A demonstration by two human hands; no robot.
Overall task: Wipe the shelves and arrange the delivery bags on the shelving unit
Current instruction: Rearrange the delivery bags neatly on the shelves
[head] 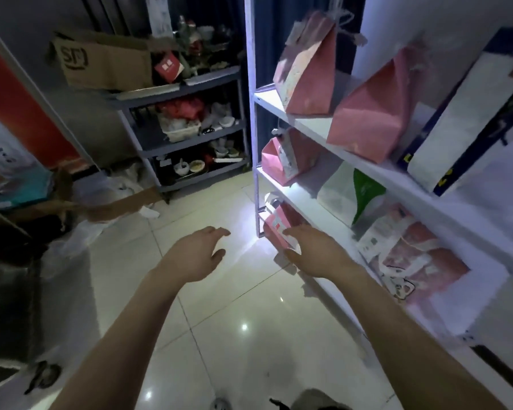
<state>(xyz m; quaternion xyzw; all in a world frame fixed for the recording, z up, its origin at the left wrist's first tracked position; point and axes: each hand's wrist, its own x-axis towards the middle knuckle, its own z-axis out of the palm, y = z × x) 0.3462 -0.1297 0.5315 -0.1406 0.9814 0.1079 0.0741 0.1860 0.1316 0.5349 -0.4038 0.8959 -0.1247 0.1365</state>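
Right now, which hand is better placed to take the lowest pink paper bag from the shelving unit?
Right hand: its fingertips are at the lowest pink paper bag; the left hand is over tiled floor.

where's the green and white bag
Head view, right: the green and white bag stands on the shelving unit's middle shelf, between a far pink bag and a near pink bag.

white shelving unit [367,161], two pink paper bags [370,113] upright on upper shelf, pink bag [274,229] on lowest shelf
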